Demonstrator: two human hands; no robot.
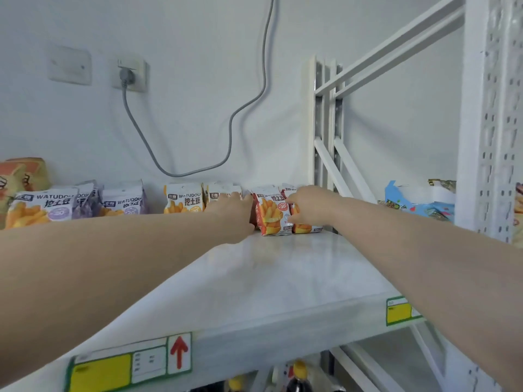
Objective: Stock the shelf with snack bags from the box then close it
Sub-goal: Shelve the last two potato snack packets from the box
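Observation:
Both my arms reach to the back of the white shelf (283, 273). A red snack bag (271, 213) stands upright near the wall, with a second red bag (307, 228) right beside it. My right hand (308, 206) lies over the second bag, its fingers curled onto the bag's front. My left hand (233, 213) sits just left of the first red bag, touching its side; its fingertips are hidden. Yellow bags (184, 199) and purple bags (124, 200) stand in a row to the left. The box is out of view.
A grey cable (230, 125) hangs from a wall socket (130, 75) behind the shelf. White uprights (325, 123) bound the shelf on the right, with blue packets (418, 202) beyond. Price labels (130, 363) line the front edge. Bottles show below.

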